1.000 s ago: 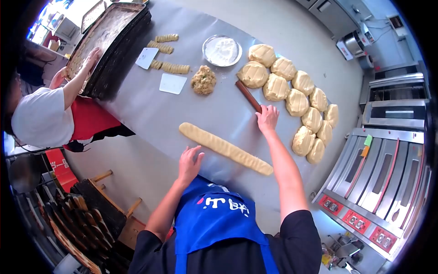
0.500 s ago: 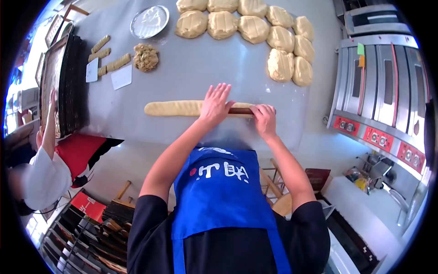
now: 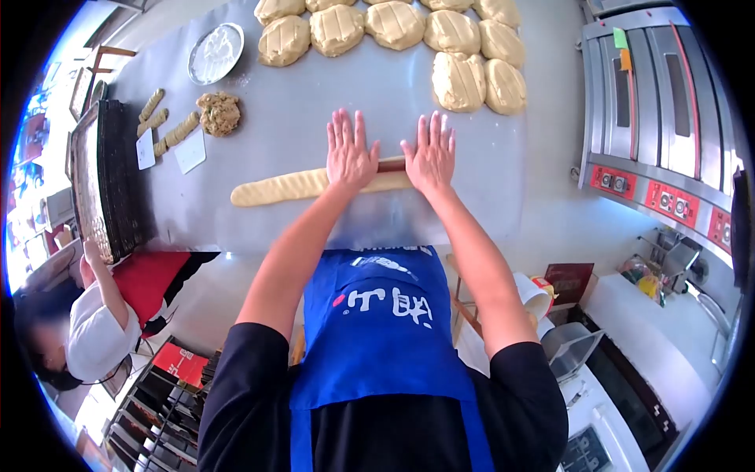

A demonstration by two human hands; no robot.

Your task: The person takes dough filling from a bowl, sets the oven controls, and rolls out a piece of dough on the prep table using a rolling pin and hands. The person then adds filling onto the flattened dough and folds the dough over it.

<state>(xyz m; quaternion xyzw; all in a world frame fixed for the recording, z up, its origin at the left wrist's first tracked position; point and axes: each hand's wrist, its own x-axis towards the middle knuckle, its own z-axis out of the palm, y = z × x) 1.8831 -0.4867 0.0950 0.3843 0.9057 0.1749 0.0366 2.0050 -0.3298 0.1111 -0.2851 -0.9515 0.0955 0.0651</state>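
Observation:
A long strip of pale dough lies across the metal table, with a brown rolling pin along its right part. My left hand rests flat over the pin's left part, fingers stretched away from me. Over its right part lies my right hand, also flat with the fingers extended. Only a short piece of the pin shows between my thumbs; my palms hide the rest. Dough is visible just below the pin, between my wrists.
Several scored dough lumps sit along the table's far side. At the left are a floury round dish, a crumbly brown mass, short dough rolls and white scrapers. Another person stands by a dark tray; ovens stand right.
My right hand has gone from curled at the pin's right end to flat on top, closer to my left hand. The view has shifted, and the other person's arm is lower.

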